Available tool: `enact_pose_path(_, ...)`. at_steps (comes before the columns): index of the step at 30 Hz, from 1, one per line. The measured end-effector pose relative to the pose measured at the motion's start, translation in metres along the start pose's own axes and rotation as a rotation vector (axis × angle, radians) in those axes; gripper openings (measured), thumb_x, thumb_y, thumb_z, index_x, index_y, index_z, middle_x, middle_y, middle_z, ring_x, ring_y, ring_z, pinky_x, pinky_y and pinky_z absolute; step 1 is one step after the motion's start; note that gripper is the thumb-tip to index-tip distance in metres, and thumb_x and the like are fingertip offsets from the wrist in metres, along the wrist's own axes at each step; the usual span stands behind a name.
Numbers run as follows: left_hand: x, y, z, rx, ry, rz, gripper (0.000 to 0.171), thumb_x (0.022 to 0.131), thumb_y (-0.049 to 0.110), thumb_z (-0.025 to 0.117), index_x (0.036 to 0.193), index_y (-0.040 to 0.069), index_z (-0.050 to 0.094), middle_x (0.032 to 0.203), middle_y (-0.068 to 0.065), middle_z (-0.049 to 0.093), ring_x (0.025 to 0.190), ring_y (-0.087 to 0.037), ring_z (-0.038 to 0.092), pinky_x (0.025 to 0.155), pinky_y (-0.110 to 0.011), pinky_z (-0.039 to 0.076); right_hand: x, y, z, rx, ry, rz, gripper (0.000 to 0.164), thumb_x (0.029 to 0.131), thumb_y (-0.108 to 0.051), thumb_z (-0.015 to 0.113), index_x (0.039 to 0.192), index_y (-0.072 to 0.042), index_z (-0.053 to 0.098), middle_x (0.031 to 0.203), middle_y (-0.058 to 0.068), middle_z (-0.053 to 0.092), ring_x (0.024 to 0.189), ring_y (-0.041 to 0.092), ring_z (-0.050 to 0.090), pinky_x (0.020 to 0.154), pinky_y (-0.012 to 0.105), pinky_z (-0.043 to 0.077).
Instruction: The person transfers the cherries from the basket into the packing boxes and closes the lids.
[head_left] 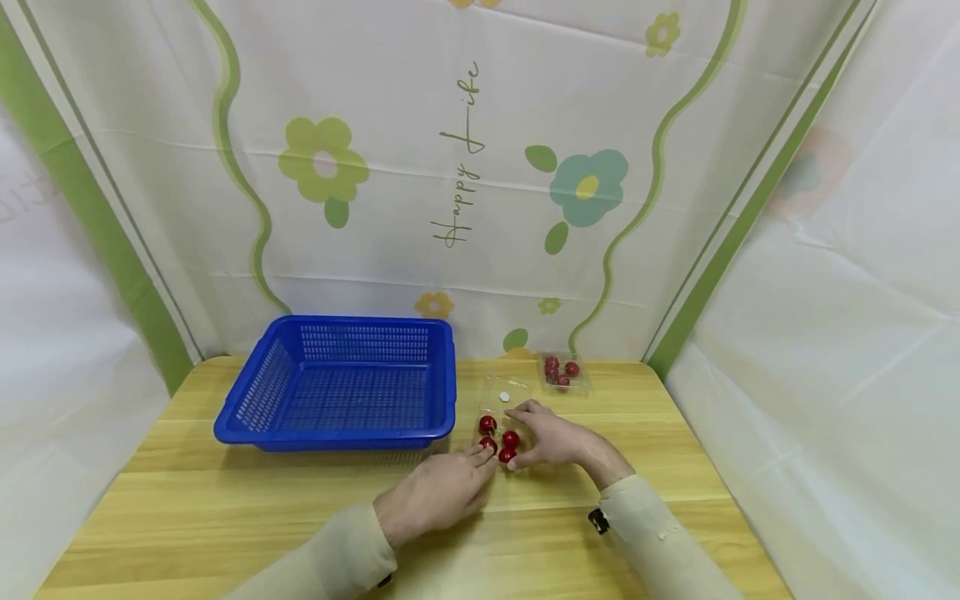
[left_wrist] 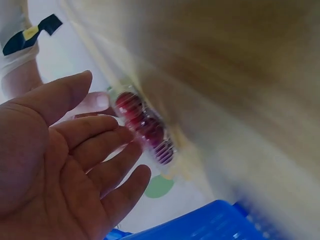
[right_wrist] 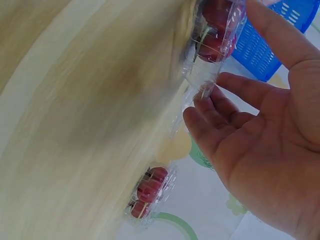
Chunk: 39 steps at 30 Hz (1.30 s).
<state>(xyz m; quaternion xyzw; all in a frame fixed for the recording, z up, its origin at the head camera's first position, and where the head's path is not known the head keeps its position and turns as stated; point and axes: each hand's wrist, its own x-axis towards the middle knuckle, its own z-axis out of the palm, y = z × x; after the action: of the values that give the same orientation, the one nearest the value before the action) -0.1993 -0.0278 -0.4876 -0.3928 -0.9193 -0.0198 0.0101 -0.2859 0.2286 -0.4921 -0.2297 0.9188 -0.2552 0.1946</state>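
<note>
An opened clear plastic box [head_left: 498, 433] lies on the table with several round red fruits [head_left: 488, 425] in its base, and its lid is folded back toward the wall. My left hand [head_left: 444, 492] reaches in from the near left, its fingers nearly straight, and its fingertips touch the nearest left fruit. From the right side my right hand [head_left: 557, 437] holds the box, thumb at the near end and fingers at the far end. In the right wrist view, fruits with thin stems [right_wrist: 212, 47] show inside the box beside the right fingertips [right_wrist: 220, 80].
A blue perforated basket [head_left: 442, 392] stands left of the box, close to it. Behind on the right, near the table's back edge, sits a second clear box [head_left: 581, 385] with several red fruits. The wooden table [head_left: 225, 517] meets a flower-printed cloth wall [head_left: 390, 208].
</note>
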Motion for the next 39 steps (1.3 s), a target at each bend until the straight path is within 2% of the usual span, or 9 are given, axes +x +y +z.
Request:
enact_pose_path(6,-0.006,-0.001,0.01,0.03,0.015,0.005,0.056,0.112,0.033,0.08,0.162,0.008,0.07,0.169,-0.011,0.07,0.153,-0.031,0.073,0.124,-0.042,0.064,0.005,0.003,-0.003,-0.035,0.011,-0.017,0.091,0.103,-0.032,0.094,0.174,0.003,0.049,0.173,0.028,0.052,0.161,0.05,0.054,0.137,0.069,0.047)
enact_pose_path(9,-0.006,0.0,0.012,0.053,0.026,0.009,0.057,0.112,0.034,0.081,0.161,0.008,0.071,0.168,-0.01,0.071,0.153,-0.03,0.073,0.123,-0.039,0.064,0.011,0.003,-0.007,-0.046,0.073,-0.015,0.081,0.109,-0.034,0.087,0.173,0.001,0.052,0.173,0.03,0.053,0.161,0.052,0.056,0.136,0.07,0.046)
enact_pose_path(13,-0.006,0.001,0.013,0.062,0.03,0.004,0.056,0.112,0.035,0.082,0.16,0.009,0.071,0.168,-0.009,0.071,0.153,-0.029,0.073,0.125,-0.039,0.063,0.022,0.004,-0.01,-0.079,0.168,-0.002,0.072,0.116,-0.033,0.076,0.175,0.0,0.049,0.182,0.033,0.045,0.17,0.055,0.045,0.14,0.073,0.039)
enact_pose_path(16,-0.006,0.002,0.013,0.061,0.033,0.0,0.056,0.112,0.035,0.081,0.16,0.009,0.072,0.167,-0.008,0.071,0.152,-0.028,0.073,0.125,-0.039,0.062,0.03,0.004,-0.013,-0.115,0.213,-0.002,0.068,0.119,-0.028,0.07,0.176,0.001,0.047,0.185,0.031,0.042,0.173,0.055,0.041,0.142,0.072,0.037)
enact_pose_path(18,-0.005,0.003,0.012,0.06,0.034,-0.002,0.055,0.112,0.035,0.081,0.16,0.009,0.072,0.167,-0.008,0.071,0.152,-0.028,0.073,0.126,-0.039,0.062,0.036,0.003,-0.015,-0.132,0.229,-0.002,0.066,0.12,-0.025,0.069,0.176,0.002,0.046,0.184,0.031,0.044,0.172,0.054,0.043,0.142,0.071,0.038)
enact_pose_path(29,-0.003,0.005,0.012,0.027,0.051,-0.012,0.052,0.113,0.033,0.08,0.158,0.008,0.073,0.165,-0.009,0.073,0.15,-0.027,0.075,0.124,-0.039,0.063,0.074,0.003,-0.029,-0.21,0.17,0.045,0.064,0.122,-0.023,0.059,0.174,0.012,0.043,0.182,0.034,0.046,0.173,0.053,0.043,0.146,0.064,0.034)
enact_pose_path(31,-0.003,0.005,0.012,0.027,0.047,-0.015,0.053,0.112,0.034,0.081,0.158,0.008,0.073,0.165,-0.009,0.073,0.15,-0.027,0.074,0.124,-0.039,0.063,0.084,0.009,-0.03,-0.23,0.153,0.054,0.067,0.123,-0.028,0.059,0.175,0.01,0.042,0.184,0.032,0.044,0.175,0.05,0.041,0.148,0.062,0.032)
enact_pose_path(38,-0.001,0.005,0.014,0.01,0.04,-0.017,0.053,0.113,0.033,0.08,0.159,0.008,0.072,0.165,-0.01,0.073,0.151,-0.027,0.074,0.125,-0.04,0.062,0.168,0.109,-0.011,-0.31,0.078,0.07,0.074,0.122,-0.045,0.054,0.176,0.004,0.045,0.184,0.028,0.047,0.174,0.05,0.042,0.145,0.064,0.036)
enact_pose_path(39,0.0,0.005,0.014,0.003,0.044,-0.015,0.053,0.113,0.032,0.079,0.159,0.008,0.072,0.165,-0.01,0.073,0.151,-0.028,0.074,0.126,-0.04,0.062,0.173,0.113,-0.012,-0.315,0.057,0.074,0.075,0.121,-0.047,0.053,0.177,0.003,0.046,0.184,0.027,0.047,0.175,0.049,0.041,0.146,0.063,0.034)
